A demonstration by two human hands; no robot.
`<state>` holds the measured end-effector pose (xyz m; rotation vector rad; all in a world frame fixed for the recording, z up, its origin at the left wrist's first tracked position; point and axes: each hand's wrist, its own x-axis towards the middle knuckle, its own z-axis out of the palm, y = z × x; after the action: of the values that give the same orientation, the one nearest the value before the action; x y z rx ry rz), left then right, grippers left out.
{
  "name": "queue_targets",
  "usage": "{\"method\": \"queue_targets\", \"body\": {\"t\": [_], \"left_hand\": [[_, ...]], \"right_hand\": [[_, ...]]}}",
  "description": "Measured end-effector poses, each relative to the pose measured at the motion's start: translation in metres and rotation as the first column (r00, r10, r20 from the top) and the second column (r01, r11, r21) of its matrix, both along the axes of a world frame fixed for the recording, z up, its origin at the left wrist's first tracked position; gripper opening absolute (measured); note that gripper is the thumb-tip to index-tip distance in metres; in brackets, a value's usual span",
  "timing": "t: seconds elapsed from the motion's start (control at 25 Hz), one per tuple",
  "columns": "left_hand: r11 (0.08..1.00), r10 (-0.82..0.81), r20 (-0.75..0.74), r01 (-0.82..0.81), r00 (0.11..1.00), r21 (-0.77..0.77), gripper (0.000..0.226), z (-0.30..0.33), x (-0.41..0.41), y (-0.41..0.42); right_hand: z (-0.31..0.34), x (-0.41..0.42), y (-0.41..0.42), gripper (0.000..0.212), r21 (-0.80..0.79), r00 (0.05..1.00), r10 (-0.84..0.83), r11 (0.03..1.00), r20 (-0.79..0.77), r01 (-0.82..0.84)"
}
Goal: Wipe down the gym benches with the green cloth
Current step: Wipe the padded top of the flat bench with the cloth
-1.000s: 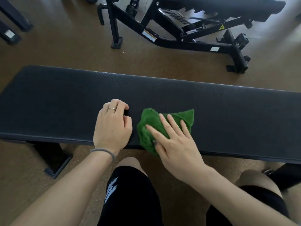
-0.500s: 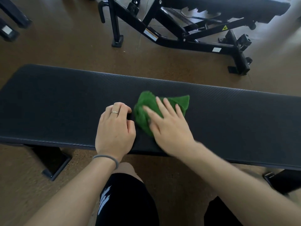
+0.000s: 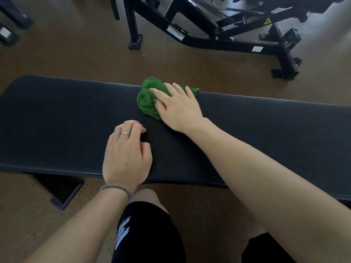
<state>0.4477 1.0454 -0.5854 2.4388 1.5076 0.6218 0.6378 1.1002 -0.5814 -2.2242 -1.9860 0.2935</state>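
Note:
A long flat black gym bench (image 3: 57,120) runs across the view in front of me. The bunched green cloth (image 3: 147,99) lies at the bench's far edge, a corner of it hanging over. My right hand (image 3: 178,107) presses down on the cloth with its fingers stretched out flat. My left hand (image 3: 126,156) rests on the bench's near half, fingers curled under, a ring on one finger, holding nothing.
A black adjustable bench frame (image 3: 218,35) stands on the brown floor beyond the flat bench. More black equipment legs (image 3: 11,21) show at the top left. The flat bench's foot (image 3: 60,190) sits below its near edge. My knees are under the near edge.
My right hand has pushed the green cloth from the bench's near edge across to its far edge. My left hand has stayed in place on the bench.

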Motion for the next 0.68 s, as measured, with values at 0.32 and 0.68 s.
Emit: {"method": "queue_targets", "body": {"t": [0.32, 0.68], "left_hand": [[0.999, 0.034, 0.010, -0.035, 0.999, 0.014, 0.022, -0.001, 0.002, -0.003], [0.998, 0.050, -0.017, -0.050, 0.999, 0.030, 0.015, -0.001, 0.003, -0.003]], "right_hand": [[-0.004, 0.134, -0.080, 0.051, 0.013, 0.915, -0.401, 0.916, 0.038, 0.401], [-0.004, -0.034, -0.064, 0.053, 0.048, 0.997, 0.077, 0.996, 0.025, -0.078]]}}
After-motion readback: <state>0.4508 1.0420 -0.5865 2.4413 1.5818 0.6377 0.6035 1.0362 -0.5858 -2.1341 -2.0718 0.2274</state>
